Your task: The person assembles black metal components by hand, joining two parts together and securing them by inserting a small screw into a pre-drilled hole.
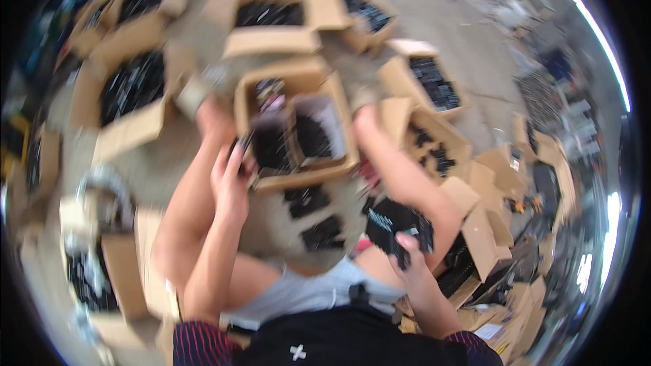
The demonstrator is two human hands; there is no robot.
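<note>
person sits on floor, knees up, many open cardboard boxes w/ black parts around. left hand at edge of central box, fingers on small black part. right hand grips flat black part by right knee. picture blurred, details unclear.

A small black part sits at the edge of the open cardboard box between the knees. A flat black piece is held low on the right, tilted and blurry.
</note>
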